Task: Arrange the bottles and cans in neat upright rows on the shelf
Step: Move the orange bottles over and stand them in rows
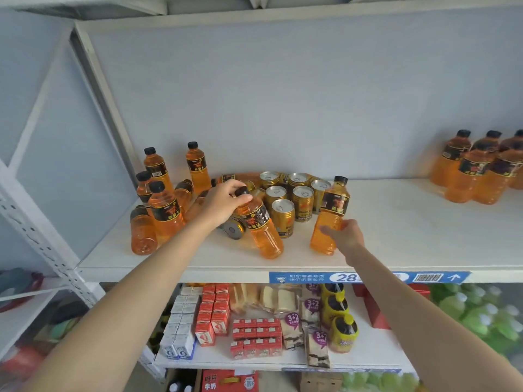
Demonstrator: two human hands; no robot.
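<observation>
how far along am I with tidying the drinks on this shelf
Early on. Done: gold cans mostly upright, orange bottles at right standing together. In hand: left hand grips a tilted bottle's cap; right hand holds another bottle. Left: a fallen bottle, a tipped can, and rows.

Each hand (223,203) (346,236) grips an orange bottle (261,224) (329,219), seemingly tilted

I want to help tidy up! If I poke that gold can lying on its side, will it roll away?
Probably yes. The lying can is round and rests on its side on the smooth shelf, so a poke could start it rolling. It likely won't go far, since the tilted bottle in the left hand sits close beside it. It looks sealed, so maybe heavy.
</observation>
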